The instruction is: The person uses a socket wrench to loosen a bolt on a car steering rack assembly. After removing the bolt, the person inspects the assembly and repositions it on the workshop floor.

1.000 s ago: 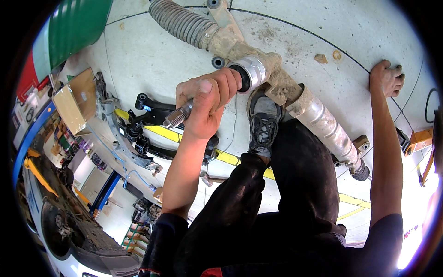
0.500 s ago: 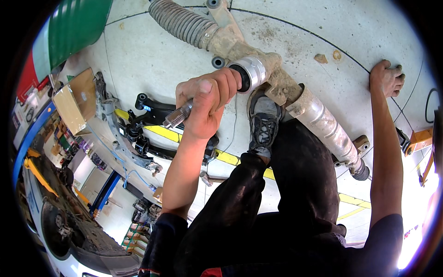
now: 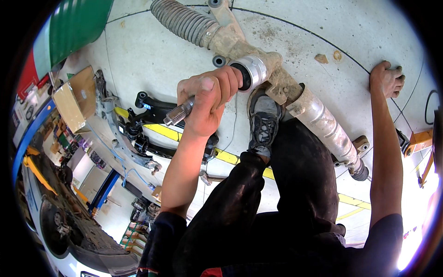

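A dirt-covered steering rack (image 3: 235,46) lies slantwise on the floor ahead of me, with a ribbed bellows at its upper left and a pale metal tube running to the lower right. My left hand (image 3: 205,94) is wrapped round the rack's input shaft (image 3: 179,113), whose splined end sticks out below the fist. Beside the knuckles is the shaft's silver collar (image 3: 254,71) with a black seal. Far to the right, my right hand (image 3: 387,79) presses on the floor, fingers curled under, holding nothing visible. My shoe (image 3: 264,121) is against the rack's underside.
Black control arms (image 3: 159,113) lie left of my left forearm, near a yellow floor line (image 3: 162,132) and a hammer (image 3: 210,178). A cardboard box (image 3: 76,99), a green drum (image 3: 76,32) and a car (image 3: 60,231) are farther left. An orange-framed tool (image 3: 421,138) stands at right.
My left hand, still round the input shaft, has shifted very slightly right with the rack's upper end. My right hand stays on the floor.
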The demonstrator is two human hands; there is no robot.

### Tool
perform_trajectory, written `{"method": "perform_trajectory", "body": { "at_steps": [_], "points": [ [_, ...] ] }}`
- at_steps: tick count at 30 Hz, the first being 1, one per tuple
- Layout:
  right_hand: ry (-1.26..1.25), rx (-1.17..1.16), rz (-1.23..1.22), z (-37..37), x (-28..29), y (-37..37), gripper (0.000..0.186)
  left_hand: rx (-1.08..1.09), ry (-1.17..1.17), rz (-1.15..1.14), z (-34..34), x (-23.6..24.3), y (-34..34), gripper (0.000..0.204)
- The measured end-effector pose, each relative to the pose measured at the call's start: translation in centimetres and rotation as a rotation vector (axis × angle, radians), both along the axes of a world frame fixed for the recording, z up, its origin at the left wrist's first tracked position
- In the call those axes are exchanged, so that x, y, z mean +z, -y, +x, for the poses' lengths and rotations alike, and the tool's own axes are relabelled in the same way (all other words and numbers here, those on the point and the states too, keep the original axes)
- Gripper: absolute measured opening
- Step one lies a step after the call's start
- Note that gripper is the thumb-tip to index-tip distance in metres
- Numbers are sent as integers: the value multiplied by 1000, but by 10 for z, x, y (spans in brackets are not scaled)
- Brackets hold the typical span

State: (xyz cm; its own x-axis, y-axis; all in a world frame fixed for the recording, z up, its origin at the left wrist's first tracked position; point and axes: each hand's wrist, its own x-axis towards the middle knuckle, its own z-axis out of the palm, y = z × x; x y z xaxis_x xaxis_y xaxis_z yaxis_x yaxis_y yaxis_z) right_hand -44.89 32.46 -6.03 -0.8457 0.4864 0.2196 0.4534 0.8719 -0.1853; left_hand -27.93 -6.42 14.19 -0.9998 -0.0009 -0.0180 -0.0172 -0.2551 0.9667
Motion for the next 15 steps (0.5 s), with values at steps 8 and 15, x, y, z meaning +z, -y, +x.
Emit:
{"method": "perform_trajectory", "body": {
  "at_steps": [8,15],
  "points": [
    [55,10,-4,1,9,7,64,7,1,-10,0,0,1,41],
    [37,7,1,1,9,6,64,17,-6,-29,-1,2,-2,39]
  ]
}}
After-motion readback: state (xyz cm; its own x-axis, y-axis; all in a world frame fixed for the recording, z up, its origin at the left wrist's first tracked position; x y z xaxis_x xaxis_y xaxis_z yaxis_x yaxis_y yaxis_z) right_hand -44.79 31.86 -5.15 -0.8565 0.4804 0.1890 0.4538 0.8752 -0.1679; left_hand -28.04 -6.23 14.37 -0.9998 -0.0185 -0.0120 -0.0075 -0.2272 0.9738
